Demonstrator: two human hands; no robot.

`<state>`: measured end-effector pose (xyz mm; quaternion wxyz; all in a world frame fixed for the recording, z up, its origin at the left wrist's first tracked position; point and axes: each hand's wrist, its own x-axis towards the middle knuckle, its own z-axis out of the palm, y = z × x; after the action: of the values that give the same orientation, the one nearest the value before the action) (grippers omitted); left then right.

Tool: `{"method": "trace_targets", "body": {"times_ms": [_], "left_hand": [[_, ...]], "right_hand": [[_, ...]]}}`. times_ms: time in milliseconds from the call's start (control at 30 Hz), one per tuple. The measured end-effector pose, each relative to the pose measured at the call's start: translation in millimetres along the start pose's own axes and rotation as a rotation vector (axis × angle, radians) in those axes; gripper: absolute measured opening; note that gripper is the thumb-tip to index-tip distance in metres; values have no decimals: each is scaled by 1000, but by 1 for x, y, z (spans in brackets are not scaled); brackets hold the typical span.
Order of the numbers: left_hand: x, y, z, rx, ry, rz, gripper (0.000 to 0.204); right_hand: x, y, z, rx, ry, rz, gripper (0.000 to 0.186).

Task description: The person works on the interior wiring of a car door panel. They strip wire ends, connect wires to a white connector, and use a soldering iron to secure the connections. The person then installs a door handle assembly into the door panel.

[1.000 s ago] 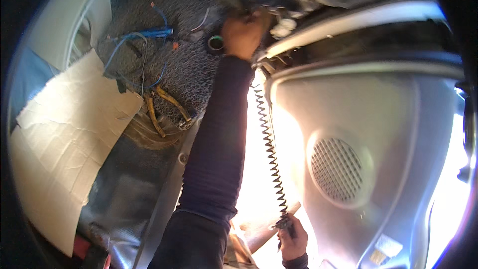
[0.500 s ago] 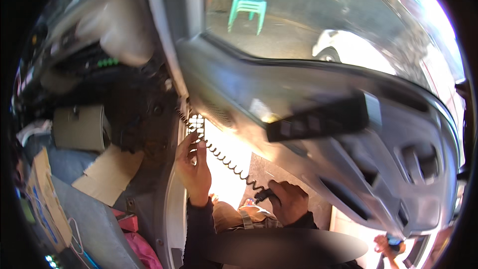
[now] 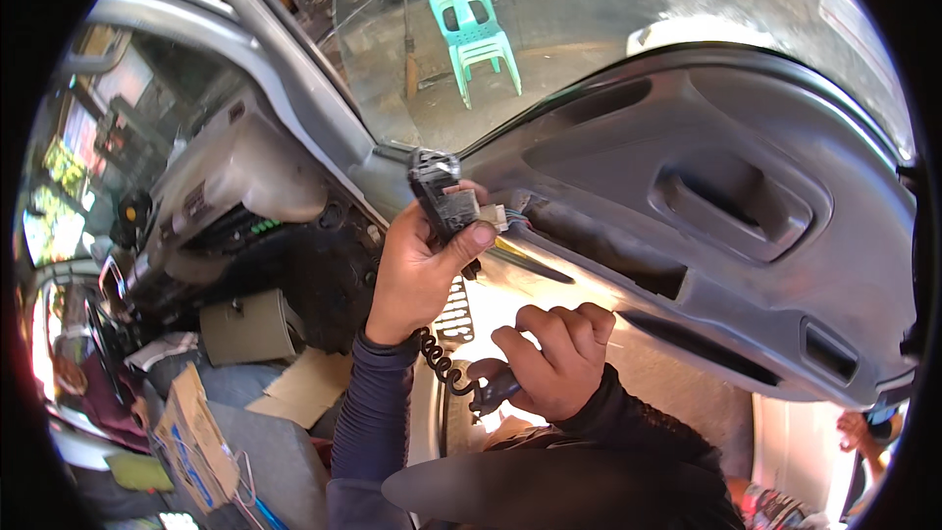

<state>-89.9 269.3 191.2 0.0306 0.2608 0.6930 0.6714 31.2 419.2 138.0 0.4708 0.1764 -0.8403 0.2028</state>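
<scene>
My left hand (image 3: 404, 280) is closed around a black switch module (image 3: 432, 177), raised near the front end of the door panel (image 3: 579, 152). Its thumb presses by a pale plug connector (image 3: 492, 217) at the module's side, from which thin wires run into the door panel's long opening (image 3: 628, 253). Lower down, my right hand (image 3: 561, 358) grips a black handle (image 3: 498, 389) with a coiled black cord (image 3: 438, 358) attached. The cord climbs toward my left wrist and passes out of sight behind it. Whatever tip the handle has is not clearly visible.
The open car door fills the right side. To the left are the dashboard (image 3: 235, 162), an open glovebox lid (image 3: 245, 326), and a seat with cardboard (image 3: 196, 432). Beyond the window stands a green plastic chair (image 3: 473, 34). Another person's hand (image 3: 854, 430) shows at lower right.
My left hand has left the coiled cord and moved up, taking hold of the switch module that lay across the door panel. My right hand keeps the handle. The view has shifted.
</scene>
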Motion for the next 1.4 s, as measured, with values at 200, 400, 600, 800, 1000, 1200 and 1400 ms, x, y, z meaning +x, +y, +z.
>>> {"method": "trace_targets", "body": {"times_ms": [200, 400, 600, 800, 1000, 1200, 1400], "left_hand": [[8, 10, -15, 114, -158, -2, 44], [16, 21, -19, 613, -125, 489, 40], [7, 1, -12, 566, -16, 670, 42], [-14, -26, -6, 319, 50, 441, 49], [-31, -16, -10, -440, 22, 10, 49], [-45, -4, -12, -529, 214, -470, 52], [-29, 36, 3, -658, 89, -590, 70]], "right_hand": [[22, -8, -41, -257, -444, -43, 15], [7, 4, -71, -359, -494, 182, 16], [-18, -21, -55, -59, -136, 230, 22], [-10, 6, -37, 83, 77, 22, 28], [10, 17, -49, -13, -31, 126, 50], [-1, 17, -44, -115, 72, 190, 57], [-13, 17, -50, -72, 55, 306, 58]]}}
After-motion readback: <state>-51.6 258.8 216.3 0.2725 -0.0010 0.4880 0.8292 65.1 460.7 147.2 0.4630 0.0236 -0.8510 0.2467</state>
